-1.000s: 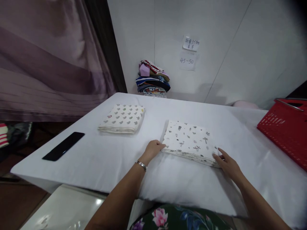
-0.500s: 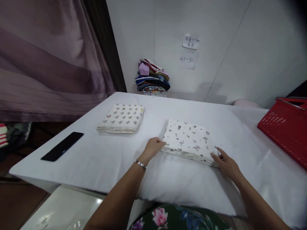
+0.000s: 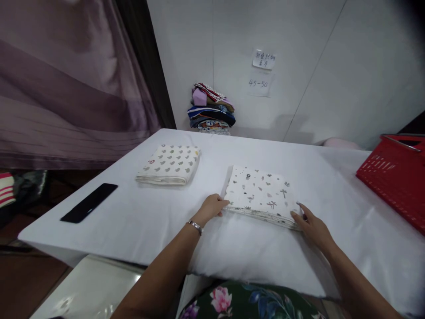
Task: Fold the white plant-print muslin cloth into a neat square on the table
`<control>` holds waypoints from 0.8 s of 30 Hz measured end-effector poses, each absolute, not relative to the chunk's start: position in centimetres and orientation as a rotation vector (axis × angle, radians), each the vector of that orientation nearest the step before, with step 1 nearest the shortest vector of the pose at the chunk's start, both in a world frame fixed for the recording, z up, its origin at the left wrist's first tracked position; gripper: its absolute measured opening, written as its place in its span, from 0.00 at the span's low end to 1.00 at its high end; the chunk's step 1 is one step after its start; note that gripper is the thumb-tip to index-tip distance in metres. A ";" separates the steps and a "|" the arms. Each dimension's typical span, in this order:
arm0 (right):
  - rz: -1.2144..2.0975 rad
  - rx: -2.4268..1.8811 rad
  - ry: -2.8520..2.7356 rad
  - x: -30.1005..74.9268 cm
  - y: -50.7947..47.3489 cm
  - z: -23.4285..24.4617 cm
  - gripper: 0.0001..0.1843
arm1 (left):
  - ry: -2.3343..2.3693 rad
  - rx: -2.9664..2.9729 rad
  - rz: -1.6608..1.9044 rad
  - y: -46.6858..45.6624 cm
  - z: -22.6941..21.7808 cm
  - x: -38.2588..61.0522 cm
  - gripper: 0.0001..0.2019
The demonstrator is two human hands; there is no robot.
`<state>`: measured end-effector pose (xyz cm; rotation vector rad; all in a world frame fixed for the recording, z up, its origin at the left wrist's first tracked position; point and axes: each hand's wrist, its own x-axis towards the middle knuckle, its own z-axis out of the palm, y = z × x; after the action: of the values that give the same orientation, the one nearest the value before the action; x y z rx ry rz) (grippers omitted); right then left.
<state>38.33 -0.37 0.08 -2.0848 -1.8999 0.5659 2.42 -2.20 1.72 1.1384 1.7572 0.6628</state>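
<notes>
In front of me on the white-covered table lies a folded white cloth (image 3: 259,193) printed with small grey palm trees, leaves and animals. Its layers show along the near edge. My left hand (image 3: 211,208), with a silver bracelet at the wrist, is closed on the near left corner, thumb on top. At the near right corner my right hand (image 3: 312,227) grips the edge, the thumb on the upper face and the index finger along the side; its other fingers are mostly hidden. Farther left rests a second folded white cloth (image 3: 171,164) with a grey repeating print.
A black phone (image 3: 89,203) lies near the left edge of the white tablecloth (image 3: 156,212). On the right stands a red plastic basket (image 3: 395,177). A pile of folded fabrics (image 3: 212,108) rises behind the far edge, by the wall with paper signs (image 3: 260,84).
My left hand has shifted very slightly down at the near left corner. The right hand and both folded cloths stay almost where they were; the view has tilted a little.
</notes>
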 end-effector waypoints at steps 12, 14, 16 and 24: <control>0.549 -2.081 -1.899 37.9 -0.9 0.6 0.37 | 1.729 1.160 0.707 -1.7 2.5 2.5 0.11; 0.553 -2.082 -1.903 37.9 -1.0 0.7 0.37 | 1.731 1.154 0.696 -1.9 2.1 2.5 0.11; 0.557 -2.080 -1.907 37.9 -1.0 0.6 0.37 | 1.739 1.158 0.688 -2.0 1.9 2.4 0.11; 0.587 -2.059 -1.913 38.0 -0.3 0.5 0.36 | 1.835 1.254 0.604 -1.5 1.9 2.8 0.09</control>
<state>38.05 -0.30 0.52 -2.0594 -1.9132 0.5867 2.81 -1.54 1.94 1.2539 1.8351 0.6039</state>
